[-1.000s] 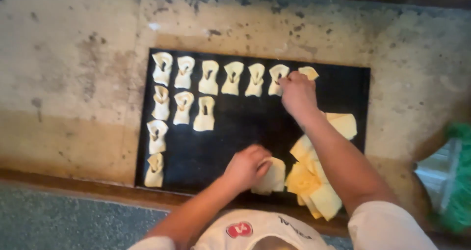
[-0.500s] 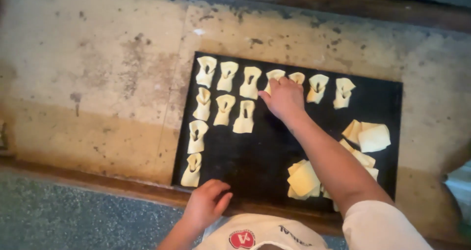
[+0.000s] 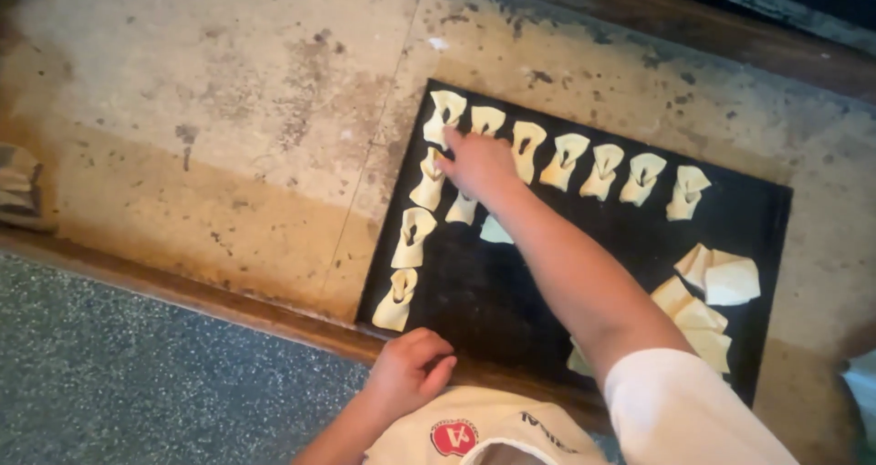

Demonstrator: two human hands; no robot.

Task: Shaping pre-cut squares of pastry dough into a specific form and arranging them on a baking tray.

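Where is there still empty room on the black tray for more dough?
The tray is bare in its middle, between the top row of dough shapes and the flat dough pile. It is crowded top-left, around the right hand.

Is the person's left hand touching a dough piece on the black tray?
No, the left hand rests closed at the tray's near edge, apart from the nearest dough piece.

A worn, stained counter point(image 3: 228, 136) carried a black tray point(image 3: 474, 292). A wooden edge ran along its near side.
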